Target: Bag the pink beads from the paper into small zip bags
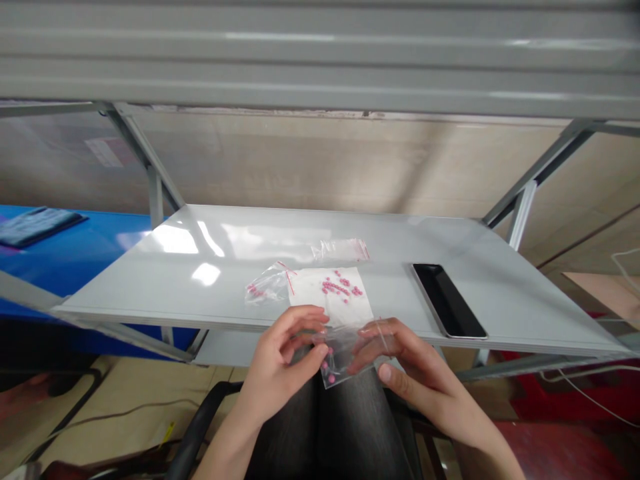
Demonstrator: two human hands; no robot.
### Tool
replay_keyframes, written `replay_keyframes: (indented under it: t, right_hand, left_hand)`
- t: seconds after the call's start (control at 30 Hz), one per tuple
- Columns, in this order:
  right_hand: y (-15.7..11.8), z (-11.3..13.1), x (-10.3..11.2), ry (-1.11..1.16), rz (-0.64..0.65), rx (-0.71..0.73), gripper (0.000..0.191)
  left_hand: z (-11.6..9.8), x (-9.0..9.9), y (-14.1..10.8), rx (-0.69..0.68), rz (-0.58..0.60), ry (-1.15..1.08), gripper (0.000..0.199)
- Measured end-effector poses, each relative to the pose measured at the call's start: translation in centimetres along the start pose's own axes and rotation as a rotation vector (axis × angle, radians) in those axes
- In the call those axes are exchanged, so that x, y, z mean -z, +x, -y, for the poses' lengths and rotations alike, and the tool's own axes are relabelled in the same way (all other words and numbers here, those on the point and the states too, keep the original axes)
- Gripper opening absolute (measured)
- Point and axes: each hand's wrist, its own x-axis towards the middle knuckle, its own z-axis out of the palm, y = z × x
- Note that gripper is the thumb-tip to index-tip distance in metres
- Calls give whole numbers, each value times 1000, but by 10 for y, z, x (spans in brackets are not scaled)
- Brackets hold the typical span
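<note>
Between my hands, at the shelf's front edge, a clear plastic bag (343,357) with a few pink beads hangs over my lap. My left hand (287,360) pinches the bag's left side between thumb and fingers. My right hand (413,363) has its fingers spread behind the bag's right part, thumb apart from them. Several pink beads (336,288) lie on a white sheet (307,283) just beyond. Left of the sheet is another clear bag (270,287) with pink beads in it. Behind it lies a flat clear bag (343,250) with a red strip.
A black phone (449,300) lies to the right on the grey shelf (225,230). Slanted metal struts (145,160) stand at both sides, and a grey panel (320,60) overhangs the top. At far left, a dark item (37,225) rests on a blue surface (110,233).
</note>
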Motion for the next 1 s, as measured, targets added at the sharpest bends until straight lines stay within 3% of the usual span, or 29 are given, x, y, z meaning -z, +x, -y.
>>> replay_keyframes:
  t: [0.13,0.3,0.4,0.53,0.7,0.8,0.9,1.0]
  right_hand:
    - [2,2,0,-26,21,17,24]
    - [2,-1,0,-30,30,7,25]
    - [2,-3,1,-1,23,15,24]
    - [3,-3,1,-6,27,-2,26]
    - [4,0,-4,-40,30,-78,33]
    - [3,3,-9,-46,-9,-147,40]
    - [3,8,-14,-71,-30,-197,44]
    - [3,10,-17,-28,-28,-238,47]
  left_hand:
    - [5,1,2,72,41,-33,20]
    - [8,5,6,-1,14,-16,21]
    - [4,8,3,-105,-61,31,27]
    - [-10,10,-5,-366,-127,446,44]
    - [-22,-7,-4,-637,76,925,88]
    - [-18,-18,3,-695,159,1015,75]
    - [-11,-21,9,-690,139,986,52]
    - [-6,-19,10,-683,114,932,48]
